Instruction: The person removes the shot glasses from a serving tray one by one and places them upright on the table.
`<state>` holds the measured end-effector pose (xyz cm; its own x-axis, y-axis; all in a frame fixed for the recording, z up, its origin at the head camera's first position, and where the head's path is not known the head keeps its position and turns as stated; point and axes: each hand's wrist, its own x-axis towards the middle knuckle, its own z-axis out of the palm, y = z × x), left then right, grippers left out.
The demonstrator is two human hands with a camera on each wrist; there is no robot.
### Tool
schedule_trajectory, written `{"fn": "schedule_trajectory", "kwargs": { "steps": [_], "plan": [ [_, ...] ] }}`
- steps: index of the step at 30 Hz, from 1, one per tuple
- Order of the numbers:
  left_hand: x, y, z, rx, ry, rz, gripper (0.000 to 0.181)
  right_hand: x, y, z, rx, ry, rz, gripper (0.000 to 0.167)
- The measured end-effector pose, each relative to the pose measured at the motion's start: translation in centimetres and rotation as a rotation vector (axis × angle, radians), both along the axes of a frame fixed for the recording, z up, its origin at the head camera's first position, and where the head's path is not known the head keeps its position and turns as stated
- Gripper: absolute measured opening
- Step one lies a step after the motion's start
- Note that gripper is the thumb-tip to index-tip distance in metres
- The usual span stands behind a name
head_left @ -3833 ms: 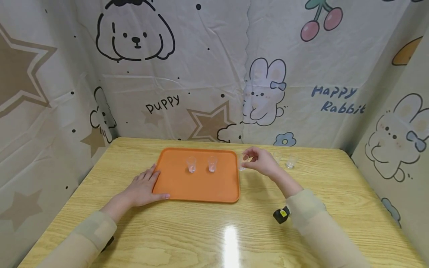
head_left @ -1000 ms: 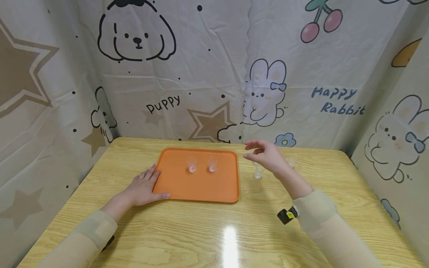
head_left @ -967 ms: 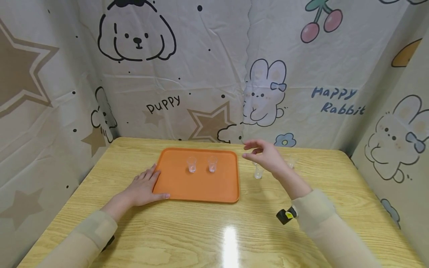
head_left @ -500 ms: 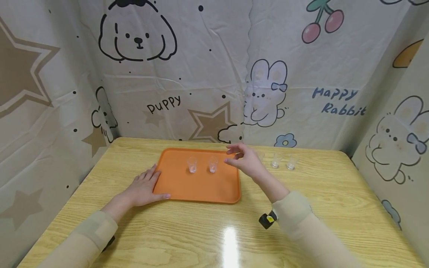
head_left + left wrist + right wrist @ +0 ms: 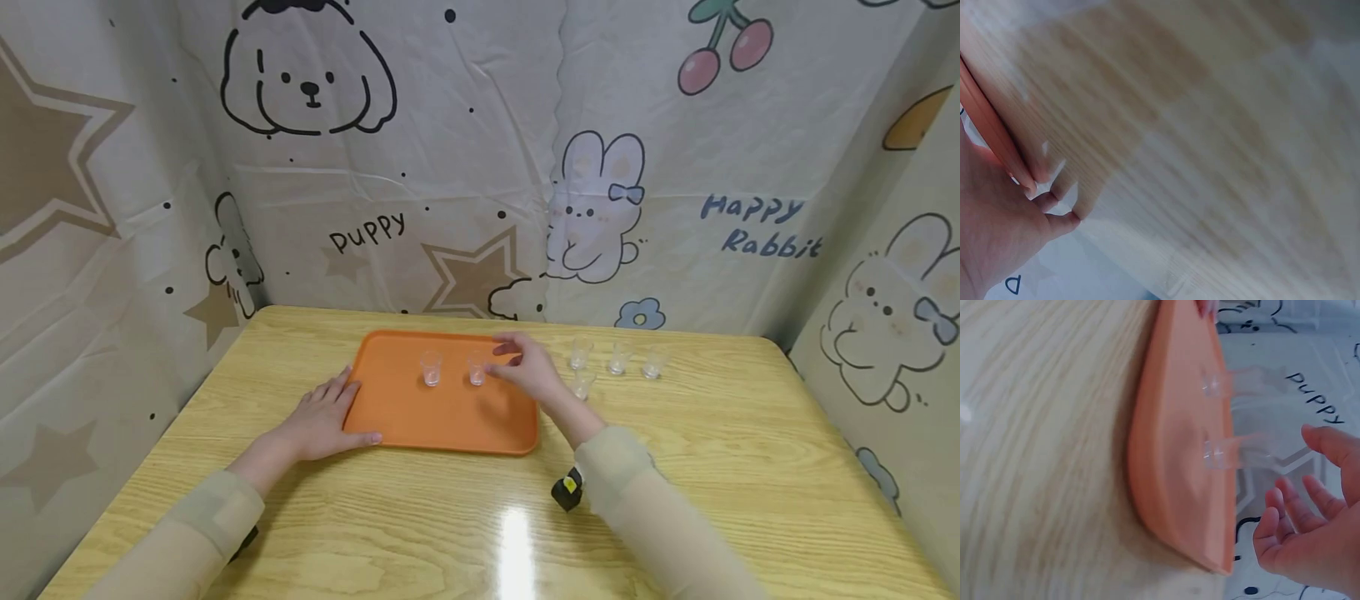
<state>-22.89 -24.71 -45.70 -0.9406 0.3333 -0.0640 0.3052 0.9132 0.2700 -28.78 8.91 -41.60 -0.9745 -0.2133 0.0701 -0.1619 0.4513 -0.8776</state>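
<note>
Two small clear shot glasses stand upright on the orange tray [image 5: 420, 421], a left glass [image 5: 431, 371] and a right glass [image 5: 477, 369]. My right hand [image 5: 528, 367] hovers over the tray's right part, thumb and fingers parted beside the right glass. In the right wrist view a gap shows between the fingers and the right glass [image 5: 1235, 454]; the left glass [image 5: 1241, 382] is farther off. My left hand [image 5: 318, 425] rests at the tray's left front corner, fingers along the left side and thumb on the front rim. The left wrist view shows the fingers touching the tray edge [image 5: 997, 128].
Right of the tray, several more shot glasses stand on the wooden table [image 5: 720, 467]: a back row with a near glass [image 5: 579, 356], a middle glass [image 5: 618, 360] and a far glass [image 5: 652, 364], plus a front glass [image 5: 582, 386]. A printed curtain [image 5: 480, 167] hangs behind.
The right hand has let go of a shot glass, now standing right of the tray. It has since moved left over the tray to the right glass. The left hand has stayed put.
</note>
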Motion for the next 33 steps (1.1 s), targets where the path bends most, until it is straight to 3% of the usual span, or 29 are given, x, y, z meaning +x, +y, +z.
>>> {"fn": "schedule_trajectory", "kwargs": {
  "steps": [8, 17, 26, 33],
  "plan": [
    [-0.2, -0.2, -0.4, -0.009, -0.022, 0.012, 0.113, -1.0, -0.7, -1.5, 0.008, -0.039, 0.035, 0.053],
    [-0.1, 0.0, -0.1, -0.014, -0.011, 0.002, 0.11, -1.8, -1.4, -2.5, -0.016, -0.054, 0.062, 0.049],
    [0.0, 0.0, 0.2, -0.024, -0.025, 0.003, 0.111, -1.7, -1.8, -2.7, 0.018, 0.024, 0.055, 0.033],
    [0.0, 0.0, 0.2, -0.023, -0.027, 0.003, 0.112, -1.6, -1.8, -2.4, 0.039, 0.018, 0.065, 0.031]
  ]
}}
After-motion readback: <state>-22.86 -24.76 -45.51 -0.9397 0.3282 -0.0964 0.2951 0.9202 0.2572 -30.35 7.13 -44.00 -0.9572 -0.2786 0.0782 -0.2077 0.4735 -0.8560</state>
